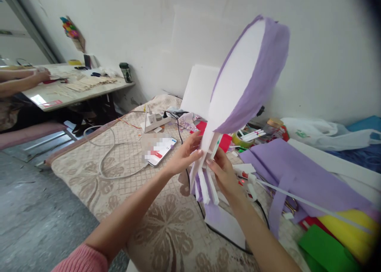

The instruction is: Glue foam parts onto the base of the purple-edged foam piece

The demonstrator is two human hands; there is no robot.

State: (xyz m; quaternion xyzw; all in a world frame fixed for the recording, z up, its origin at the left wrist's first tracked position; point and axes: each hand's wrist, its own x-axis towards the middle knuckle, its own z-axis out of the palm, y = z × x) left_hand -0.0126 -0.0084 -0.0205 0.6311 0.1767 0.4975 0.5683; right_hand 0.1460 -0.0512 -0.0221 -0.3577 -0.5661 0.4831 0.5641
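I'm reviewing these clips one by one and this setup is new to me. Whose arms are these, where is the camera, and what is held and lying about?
There is no machine here. The one picture comes from a camera on a person's head, looking down at their own bare hands. The left hand and right hand both grip the narrow white stem of a foam paddle, white with a purple edge, held upright. Beneath is a patterned cloth with a phone, a power strip, purple felt and yellow and green sheets. At far left, another person's arms rest on a separate table.
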